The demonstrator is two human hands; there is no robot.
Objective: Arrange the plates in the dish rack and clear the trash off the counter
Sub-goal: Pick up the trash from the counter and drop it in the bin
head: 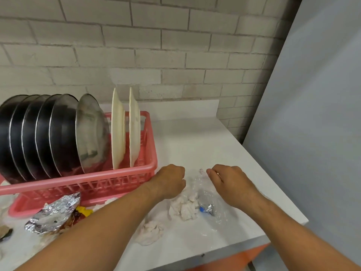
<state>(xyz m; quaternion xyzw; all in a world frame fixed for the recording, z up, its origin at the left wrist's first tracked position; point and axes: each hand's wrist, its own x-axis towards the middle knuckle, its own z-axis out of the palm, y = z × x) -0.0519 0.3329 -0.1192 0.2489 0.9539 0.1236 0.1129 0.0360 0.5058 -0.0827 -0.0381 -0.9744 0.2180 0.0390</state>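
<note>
A pink dish rack (pixel 82 180) holds several steel plates (pixel 91 132) and two white plates (pixel 134 128), all on edge. Right of the rack, a clear plastic bag (pixel 205 194) lies on the white counter (pixel 195 137) with crumpled white tissues (pixel 184 207) and a small foil scrap (pixel 209 209) in it. My left hand (pixel 170 180) and my right hand (pixel 228 180) each pinch the bag's far edge, one on each side. Another crumpled tissue (pixel 150 232) lies nearer me.
Crumpled aluminium foil (pixel 54 212) with a yellow wrapper (pixel 84 211) lies in front of the rack at left. The counter's right edge runs close to the bag. A brick wall stands behind, a grey panel at right.
</note>
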